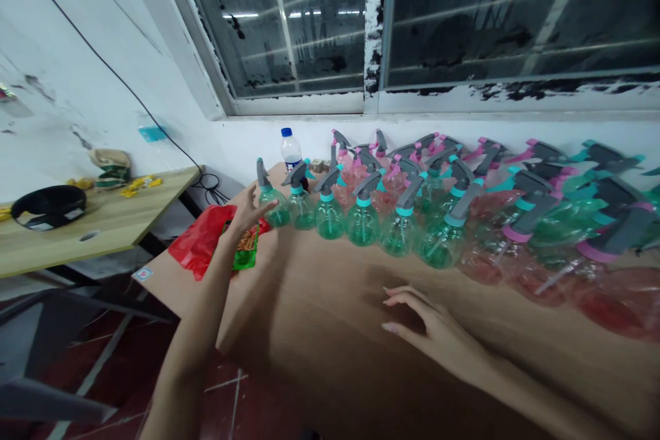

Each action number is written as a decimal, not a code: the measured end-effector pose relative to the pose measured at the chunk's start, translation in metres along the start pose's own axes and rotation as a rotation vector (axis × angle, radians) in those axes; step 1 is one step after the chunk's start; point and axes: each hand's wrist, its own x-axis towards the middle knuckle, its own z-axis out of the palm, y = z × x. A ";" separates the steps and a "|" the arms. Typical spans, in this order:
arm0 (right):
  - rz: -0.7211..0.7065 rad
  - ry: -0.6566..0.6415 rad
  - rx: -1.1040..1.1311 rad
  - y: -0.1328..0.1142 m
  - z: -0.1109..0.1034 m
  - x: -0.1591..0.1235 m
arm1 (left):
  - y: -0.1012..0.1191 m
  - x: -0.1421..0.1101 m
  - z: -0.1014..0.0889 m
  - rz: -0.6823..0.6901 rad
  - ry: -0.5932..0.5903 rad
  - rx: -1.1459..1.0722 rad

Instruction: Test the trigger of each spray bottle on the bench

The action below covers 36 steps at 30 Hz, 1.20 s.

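My left hand (251,212) reaches to the left end of a row of spray bottles, its fingers apart beside a green spray bottle (279,210) with a grey trigger head. Whether the fingertips touch that bottle I cannot tell. Over the table's bare middle hangs my right hand (420,320), fingers curved and apart, holding nothing. Right of the first bottle stand several more green spray bottles (363,223) with turquoise collars. Pink spray bottles (487,258) with pink collars crowd the back and the right side.
A red plastic bag (199,237) and a green tray (244,260) of small brownish items lie at the table's left edge. Behind the row stands a blue-capped water bottle (291,148). A second table (118,220) on the left bears a black ring-shaped object (49,206).
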 end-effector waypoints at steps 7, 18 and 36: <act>0.065 0.021 -0.003 0.004 -0.017 -0.011 | 0.040 -0.067 0.036 0.030 0.134 0.213; 0.058 0.026 0.019 -0.010 -0.029 -0.024 | 0.063 -0.022 0.055 -0.138 -0.059 0.503; -0.110 0.074 0.132 -0.072 -0.001 0.029 | 0.101 -0.226 0.065 0.120 0.049 0.233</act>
